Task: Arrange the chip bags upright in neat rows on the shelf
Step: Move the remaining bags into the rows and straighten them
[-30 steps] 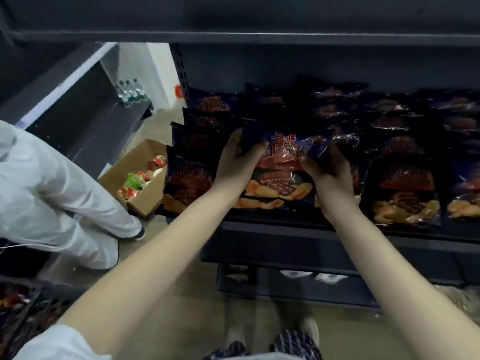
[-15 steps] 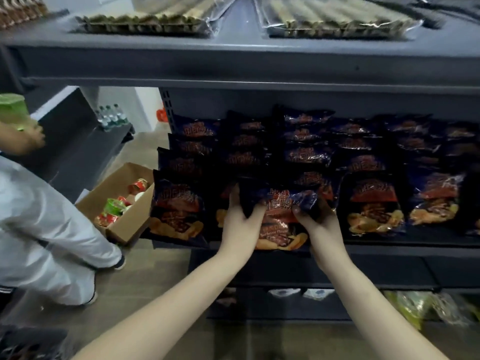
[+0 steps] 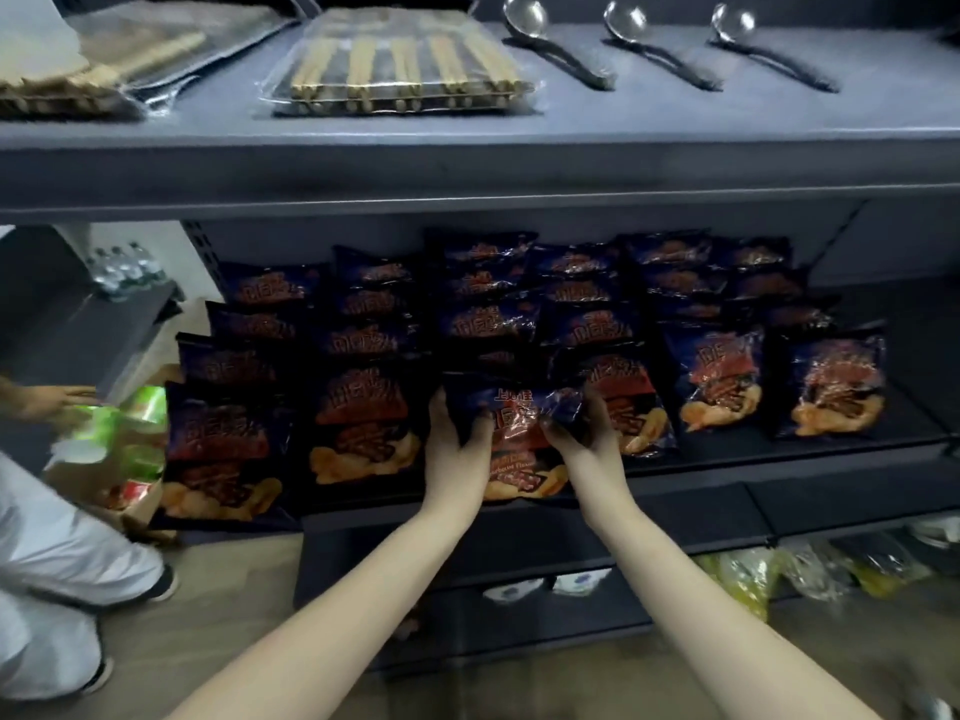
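A dark shelving unit (image 3: 467,168) filled the frame from edge to edge. Its middle shelf (image 3: 779,452), across the centre of the frame, carried dark blue chip bags (image 3: 719,379) standing in rows, front bags upright and those behind overlapping toward the rear wall. The upper shelf, along the top of the frame, held plastic-wrapped packs of chopsticks (image 3: 402,67) at top centre and three ladles (image 3: 558,46) lying side by side at upper right. At the left edge, a second person in white clothing (image 3: 57,574) crouched beside an open cardboard box (image 3: 132,506) of green and red packets.

Both bare forearms rose from the bottom edge to the front of the middle shelf, just below frame centre. There, one chip bag (image 3: 519,433) stood at the shelf's front lip, between a front-row bag on its left and another on its right, its top edge crumpled. The left hand (image 3: 454,449) was closed on the bag's left side, thumb across the front. The right hand (image 3: 584,441) clamped its right side, fingers curled over the upper corner.
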A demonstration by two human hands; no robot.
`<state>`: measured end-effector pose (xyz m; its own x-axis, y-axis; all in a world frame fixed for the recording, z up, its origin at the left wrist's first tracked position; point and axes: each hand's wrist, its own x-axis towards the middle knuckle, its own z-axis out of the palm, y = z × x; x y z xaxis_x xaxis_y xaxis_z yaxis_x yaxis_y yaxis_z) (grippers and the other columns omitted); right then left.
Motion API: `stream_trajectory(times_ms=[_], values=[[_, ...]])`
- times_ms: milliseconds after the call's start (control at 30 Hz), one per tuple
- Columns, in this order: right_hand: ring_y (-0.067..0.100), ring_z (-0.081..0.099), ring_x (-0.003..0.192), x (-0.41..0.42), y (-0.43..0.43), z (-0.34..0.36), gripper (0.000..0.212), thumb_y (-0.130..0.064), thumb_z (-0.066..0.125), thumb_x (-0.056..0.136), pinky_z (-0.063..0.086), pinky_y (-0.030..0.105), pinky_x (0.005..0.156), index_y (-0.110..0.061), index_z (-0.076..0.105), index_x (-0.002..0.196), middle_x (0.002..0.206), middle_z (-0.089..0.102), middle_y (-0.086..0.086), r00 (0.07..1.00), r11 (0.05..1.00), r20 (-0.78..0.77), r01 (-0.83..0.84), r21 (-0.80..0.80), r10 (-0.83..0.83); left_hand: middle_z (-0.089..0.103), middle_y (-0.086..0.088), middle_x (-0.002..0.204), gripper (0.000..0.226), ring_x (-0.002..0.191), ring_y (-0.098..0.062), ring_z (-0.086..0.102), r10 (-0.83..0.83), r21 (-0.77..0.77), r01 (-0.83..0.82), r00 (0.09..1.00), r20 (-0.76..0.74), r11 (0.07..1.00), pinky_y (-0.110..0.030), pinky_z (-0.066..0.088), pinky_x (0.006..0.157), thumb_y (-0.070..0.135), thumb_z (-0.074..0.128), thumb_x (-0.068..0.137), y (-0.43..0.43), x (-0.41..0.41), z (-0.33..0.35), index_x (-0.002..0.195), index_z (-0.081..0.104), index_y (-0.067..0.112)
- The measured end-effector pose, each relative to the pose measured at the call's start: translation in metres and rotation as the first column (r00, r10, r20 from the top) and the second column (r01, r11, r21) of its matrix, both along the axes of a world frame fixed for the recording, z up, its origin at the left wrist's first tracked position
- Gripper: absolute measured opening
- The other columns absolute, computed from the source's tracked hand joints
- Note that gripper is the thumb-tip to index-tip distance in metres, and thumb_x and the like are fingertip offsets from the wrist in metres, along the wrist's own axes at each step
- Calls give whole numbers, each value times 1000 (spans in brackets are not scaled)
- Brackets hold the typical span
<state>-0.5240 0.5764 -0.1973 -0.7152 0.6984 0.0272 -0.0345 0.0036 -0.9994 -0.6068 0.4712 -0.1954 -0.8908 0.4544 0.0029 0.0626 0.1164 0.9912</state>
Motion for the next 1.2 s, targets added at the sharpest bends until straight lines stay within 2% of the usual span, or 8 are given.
stream_trajectory(times_ms=[133,267,400,467,700,833,1067,1200], values=[[-30,47,88,-8,1,-4,47,-2,58,89,38,-4,73,-30,38,120,107,49,-28,1000,1000,-2,-11,21,11,36,3,146,58,128,-7,35,66,6,-66,998,13,998,-19,27,99,17,45,96,5,-2,-3,148,19,20],[-24,52,87,-16,3,-11,47,1,54,90,43,2,72,-28,38,124,106,52,-25,1000,999,0,19,31,-19,38,10,136,59,123,0,34,62,49,-60,997,-34,997,-15,27,98,13,44,96,10,-1,-2,148,16,21],[-6,54,107,-25,3,-16,48,-1,54,88,41,9,87,-22,42,129,116,58,-12,999,998,-3,43,52,-43,30,13,141,66,128,3,30,61,65,-53,991,-123,996,-11,24,103,13,47,94,14,-6,-4,147,11,24],[0,54,111,-30,4,-17,48,-7,55,86,41,15,92,-22,42,130,117,59,-11,999,996,-2,47,72,-47,28,9,147,68,133,-1,28,70,65,-61,987,-144,996,-17,23,108,12,48,93,16,-10,-6,148,8,24],[-11,56,95,-42,0,-23,49,6,49,88,40,3,78,-18,42,131,108,60,-12,995,993,-28,95,72,-93,35,-1,145,64,133,-10,34,148,72,-136,971,-190,988,-29,27,112,9,48,92,25,-15,-14,147,16,17],[-12,57,88,-44,1,-25,48,8,48,89,41,4,74,-12,41,132,104,61,-10,995,993,-43,93,71,-90,36,-4,145,67,133,-11,35,146,71,-135,970,-194,988,-33,29,113,22,47,87,26,-18,-15,147,17,17],[3,58,105,-38,-1,-17,48,-7,53,81,44,11,85,-16,47,128,112,62,-7,989,991,-102,116,69,-109,38,6,139,68,125,5,36,96,108,-75,976,-197,991,-6,26,103,3,49,90,21,-14,-9,147,15,19],[2,58,104,-36,2,-10,46,-10,53,80,44,10,84,-19,49,125,113,62,-6,989,994,-120,98,57,-90,39,4,139,68,123,4,37,109,126,-87,977,-183,988,-2,25,100,1,49,90,22,-13,-2,146,16,19]])
